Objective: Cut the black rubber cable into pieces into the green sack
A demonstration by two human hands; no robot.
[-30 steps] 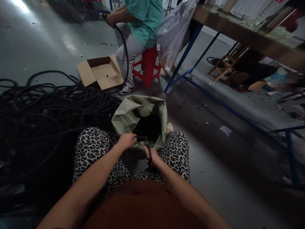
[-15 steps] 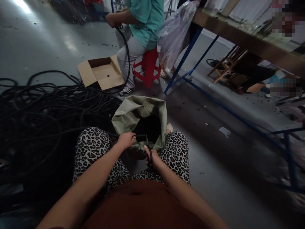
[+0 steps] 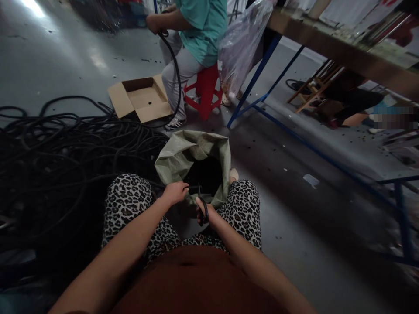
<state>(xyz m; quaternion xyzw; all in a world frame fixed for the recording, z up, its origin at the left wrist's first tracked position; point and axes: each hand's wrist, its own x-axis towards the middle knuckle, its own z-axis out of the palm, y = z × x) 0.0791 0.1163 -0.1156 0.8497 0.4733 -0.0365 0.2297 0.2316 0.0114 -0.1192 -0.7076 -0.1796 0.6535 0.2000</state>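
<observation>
- Head view: left hand (image 3: 176, 192) with fingers curled tight around a thin black cable (image 3: 193, 187), at the near rim of the sack.
- Right hand (image 3: 207, 213) closed through the handles of black scissors (image 3: 202, 204); blades point up toward the cable end, whether they touch it is too dark to tell.
- Green woven sack (image 3: 183, 153) stands open on the floor between the leopard-print knees, interior dark.
- Large tangle of black cable pile (image 3: 59, 161) lies at left.
- Beyond: open cardboard box (image 3: 140, 98), a co-worker (image 3: 193, 30) on a red stool (image 3: 204, 89) holding a thicker hose, clear plastic bag (image 3: 240, 41), blue-legged workbench (image 3: 330, 48).
</observation>
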